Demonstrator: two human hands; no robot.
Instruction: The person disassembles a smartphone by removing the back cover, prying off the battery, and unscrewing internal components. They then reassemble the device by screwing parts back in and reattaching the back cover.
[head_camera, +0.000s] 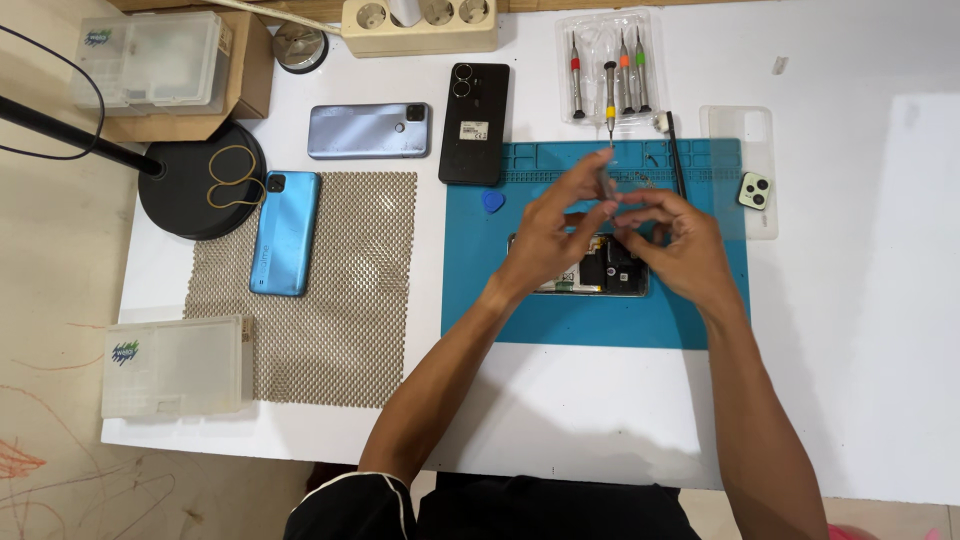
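Centre right of frame: left hand (548, 235) and right hand (680, 240) meet, fingertips pinching a small blurred part directly above the opened phone (600, 272), which lies lengthwise left-right.

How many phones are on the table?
4: a blue phone on the mesh mat, a grey phone above it, a black phone beside that, and an opened phone under the hands on the blue mat.

Blue work mat (560, 325) at centre; beige mesh-patterned mat (340, 300) lower left; light-blue phone (285, 232) on it; grey-blue phone (368, 131) and black phone (474, 123) above; white counter (860, 380).
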